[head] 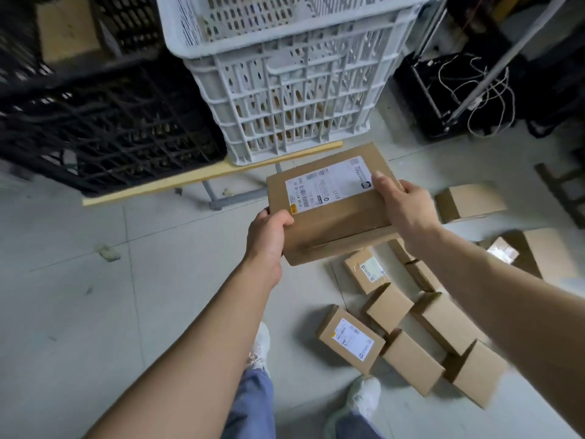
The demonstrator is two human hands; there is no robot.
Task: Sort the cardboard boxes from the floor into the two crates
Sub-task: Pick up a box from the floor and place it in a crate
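Both hands, left hand [269,231] and right hand [405,207], fingers clamped on flat labelled box [332,201] edges, label up, probably to read before choosing black crate [110,131] or white crate [285,99].

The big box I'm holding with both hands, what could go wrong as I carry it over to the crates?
1. The big box is held only at its edges by the left hand and right hand, so it might tilt or slip.
2. Small boxes lie scattered by your shoes; a step could crush one or trip you.
3. The white crate sits on a wooden board; bumping it could shift it.
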